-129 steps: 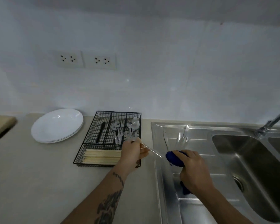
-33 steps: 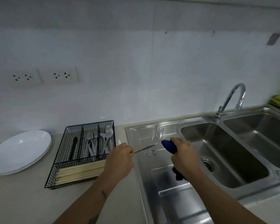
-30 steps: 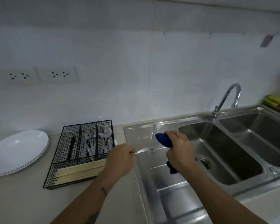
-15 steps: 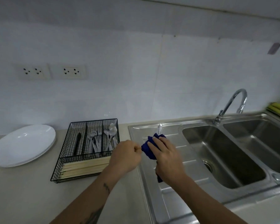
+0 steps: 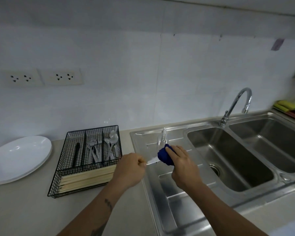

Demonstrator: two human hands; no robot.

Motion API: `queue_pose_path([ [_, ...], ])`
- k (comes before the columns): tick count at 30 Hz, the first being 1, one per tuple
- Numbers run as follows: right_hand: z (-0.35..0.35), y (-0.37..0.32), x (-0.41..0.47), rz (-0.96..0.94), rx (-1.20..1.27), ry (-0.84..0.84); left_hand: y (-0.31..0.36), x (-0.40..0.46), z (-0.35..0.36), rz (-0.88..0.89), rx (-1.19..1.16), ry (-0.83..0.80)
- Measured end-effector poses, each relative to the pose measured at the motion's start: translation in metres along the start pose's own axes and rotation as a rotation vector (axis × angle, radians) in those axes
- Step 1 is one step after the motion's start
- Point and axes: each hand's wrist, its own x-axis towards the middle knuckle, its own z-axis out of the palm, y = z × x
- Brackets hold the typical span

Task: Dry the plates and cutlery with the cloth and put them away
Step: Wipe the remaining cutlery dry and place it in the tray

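- Your left hand (image 5: 129, 169) has a clenched grip on one end of a metal cutlery piece (image 5: 152, 161), held over the sink's drainboard (image 5: 175, 200).
- Your right hand (image 5: 181, 165) grips the blue cloth (image 5: 163, 156), wrapped around the piece's other end.
- White plates (image 5: 19, 157) sit stacked on the bench, left of the wire cutlery basket (image 5: 88, 160).

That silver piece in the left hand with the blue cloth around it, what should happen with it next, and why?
Probably draw the cloth along to the tip, then place the piece in the wire tray. The left hand grips the utensil by its handle while the right hand wraps the cloth over its far end. The tray already holds forks and spoons.
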Motion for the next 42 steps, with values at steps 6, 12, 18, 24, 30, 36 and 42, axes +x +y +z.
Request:
queue_pose_path([
  [6,-0.007,-0.004,0.012,0.104,0.073,0.093,-0.005,0.002,0.008,-0.192,-0.167,-0.05],
  [12,-0.006,-0.039,0.019,0.149,0.174,0.123,0.012,0.016,0.0,-0.396,-0.625,0.032],
  [18,0.016,-0.063,0.002,-0.022,0.192,0.068,0.024,0.023,-0.011,-0.509,-1.053,0.106],
  [24,0.029,-0.041,-0.019,-0.057,0.013,-0.019,0.01,0.013,-0.014,-0.711,-1.365,0.166],
  [30,0.021,-0.046,-0.007,-0.163,-0.053,0.017,0.015,0.014,-0.015,-0.69,-1.439,0.094],
  [36,0.015,-0.017,0.003,-0.081,-0.063,0.06,0.011,0.007,-0.005,-0.49,-1.346,-0.083],
  [42,0.0,-0.036,0.021,-0.008,-0.001,0.185,0.01,0.012,0.0,-0.361,-1.018,0.131],
])
